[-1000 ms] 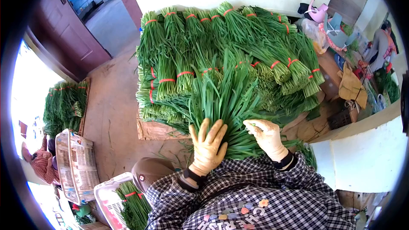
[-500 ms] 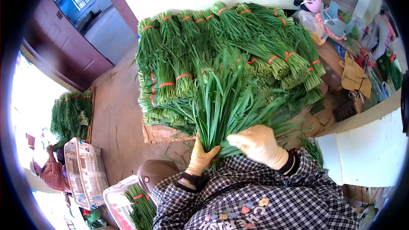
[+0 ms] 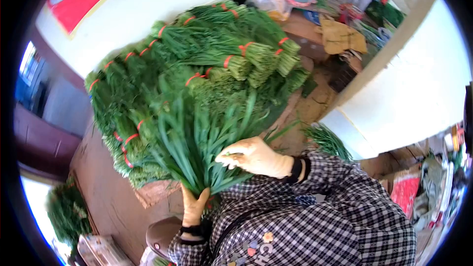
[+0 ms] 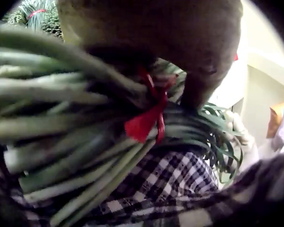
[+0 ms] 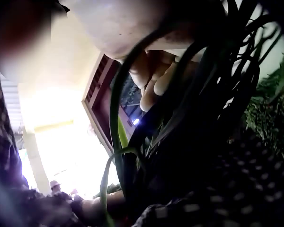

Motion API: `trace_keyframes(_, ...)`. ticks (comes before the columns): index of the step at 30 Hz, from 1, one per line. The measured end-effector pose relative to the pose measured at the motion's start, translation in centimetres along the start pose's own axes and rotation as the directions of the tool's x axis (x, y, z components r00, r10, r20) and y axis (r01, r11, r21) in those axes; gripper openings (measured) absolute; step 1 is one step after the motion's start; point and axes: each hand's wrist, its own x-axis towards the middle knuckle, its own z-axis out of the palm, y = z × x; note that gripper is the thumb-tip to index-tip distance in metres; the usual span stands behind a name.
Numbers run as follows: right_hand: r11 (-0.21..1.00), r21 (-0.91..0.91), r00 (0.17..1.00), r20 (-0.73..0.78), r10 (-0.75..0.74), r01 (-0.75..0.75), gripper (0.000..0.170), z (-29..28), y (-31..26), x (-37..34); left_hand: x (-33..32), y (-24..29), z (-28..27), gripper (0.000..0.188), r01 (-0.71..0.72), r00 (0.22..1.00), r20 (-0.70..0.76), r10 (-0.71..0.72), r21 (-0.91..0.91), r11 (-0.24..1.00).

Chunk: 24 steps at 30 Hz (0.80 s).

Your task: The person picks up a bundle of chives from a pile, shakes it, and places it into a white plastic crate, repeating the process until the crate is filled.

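A leafy bunch of garlic chives [image 3: 189, 143] fans out in front of the person, leaf tips pointing away. My gloved left hand [image 3: 193, 207] grips it low, thumb and fingers spread around the stems. In the left wrist view a red tie [image 4: 146, 124] circles the bunch beside that hand, and the pale cut stems [image 4: 52, 118] stick out. My gloved right hand [image 3: 258, 156] is over the right side of the leaves, fingers curled together. A small bit of green leaf shows at its pinched fingertips; its other end is lost among the leaves.
Tied chive bundles [image 3: 197, 44] are piled high beyond the hands. More greens lie at the far left [image 3: 66, 212], near a plastic crate [image 3: 103, 251]. A white panel [image 3: 394, 93] stands at the right, loose chives [image 3: 327, 140] below it. A brown sack [image 3: 340, 34] lies farther back.
The left hand went from lying flat on the leaves to gripping the stems low. The right hand swept over the leaves and now pinches at them. The head view has turned right.
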Motion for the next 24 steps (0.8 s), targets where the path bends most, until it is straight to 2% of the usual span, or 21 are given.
trace_keyframes(2, 0.999, 0.019, 0.999, -0.009, 0.051, -0.051, 0.022, 0.5, -0.5, -0.1, 0.0, 1.3, -0.7, 0.095, 0.06, 0.991, 0.122, -0.061, 0.015, 0.998)
trace_keyframes(3, 0.973, 0.152, 0.984, -0.008, 0.18, -0.176, 0.02, 0.9, -1.4, -0.1, -0.1, 3.0, -0.2, 0.096, 0.138, 0.984, 0.119, -0.135, -0.022, 0.99)
trace_keyframes(4, 0.976, 0.199, 0.993, -0.061, 0.101, -0.087, 0.019, 2.2, -0.6, -0.2, -0.1, 4.0, 0.3, 0.098, 0.217, 0.971, 0.118, -0.21, -0.053, 0.975)
trace_keyframes(5, 0.997, 0.057, 0.996, -0.08, -0.043, 0.048, 0.017, 2.8, -1.0, -0.2, 0.2, 1.1, -0.3, 0.1, 0.116, 0.986, 0.121, -0.115, -0.005, 0.993)
trace_keyframes(6, 0.98, -0.087, 0.98, -0.077, -0.185, 0.178, 0.016, 3.3, -1.9, -0.2, 0.1, 2.0, 0.4, 0.094, 0.101, 0.985, 0.147, -0.094, -0.041, 0.994)
trace_keyframes(8, 0.924, -0.204, 0.946, 0.031, -0.324, 0.323, 0.015, 4.6, -3.6, -1.0, -1.3, -9.5, -2.8, 0.069, 0.13, 0.988, 0.118, -0.098, -0.305, 0.944)
trace_keyframes(9, 0.904, -0.245, 0.936, 0.117, -0.332, 0.352, 0.01, 5.2, -4.4, -1.6, -1.6, -8.4, -2.4, 0.064, 0.166, 0.985, 0.108, -0.134, -0.394, 0.904)
trace_keyframes(10, 0.887, -0.217, 0.913, 0.13, -0.386, 0.406, 0.009, 5.6, -4.8, -1.9, -1.7, -7.5, -1.9, 0.06, 0.201, 0.979, 0.111, -0.169, -0.466, 0.861)
trace_keyframes(15, 0.846, -0.236, 0.878, 0.133, -0.459, 0.478, 0.009, 5.8, -3.7, -2.2, 1.0, -3.1, 1.0, 0.046, 0.263, 0.962, 0.138, -0.234, -0.689, 0.675)
trace_keyframes(16, 0.832, -0.32, 0.889, 0.238, -0.392, 0.453, 0.012, 5.1, -4.5, -2.2, 1.5, -2.1, 1.4, 0.045, 0.259, 0.962, 0.135, -0.235, -0.721, 0.643)
trace_keyframes(18, 0.891, -0.2, 0.912, 0.124, -0.39, 0.408, 0.014, 4.4, -4.8, -1.8, 2.7, -0.8, 2.7, 0.046, 0.231, 0.967, 0.116, -0.228, -0.778, 0.585)
trace_keyframes(19, 0.899, -0.209, 0.923, 0.125, -0.365, 0.384, 0.013, 4.0, -5.1, -1.6, 2.8, 2.1, 3.6, 0.049, 0.232, 0.942, 0.012, -0.337, -0.749, 0.621)
trace_keyframes(20, 0.905, -0.223, 0.931, 0.133, -0.341, 0.363, 0.013, 3.6, -5.2, -1.1, 3.1, 3.6, 4.2, 0.06, 0.177, 0.955, -0.035, -0.293, -0.727, 0.663)
trace_keyframes(21, 0.951, -0.091, 0.954, 0.08, -0.289, 0.296, 0.012, 3.8, -4.5, -0.6, 2.8, 4.2, 3.7, 0.06, 0.139, 0.946, -0.102, -0.309, -0.731, 0.668)
trace_keyframes(22, 0.975, 0.029, 0.975, 0.035, -0.22, 0.219, 0.014, 4.0, -3.7, -0.4, 2.6, 4.4, 3.2, 0.074, 0.044, 0.984, -0.142, -0.105, -0.376, 0.926)
trace_keyframes(23, 0.986, 0.165, 0.999, 0.05, -0.02, 0.011, 0.02, 3.4, -3.6, -0.1, 2.4, 4.5, 2.7, 0.093, -0.077, 0.993, -0.082, 0.081, 0.052, 0.996)
trace_keyframes(24, 0.94, 0.278, 0.98, 0.088, 0.181, -0.199, 0.027, 2.8, -3.5, 0.3, 2.2, 4.7, 2.3, 0.113, -0.212, 0.976, 0.059, 0.209, 0.46, 0.862)
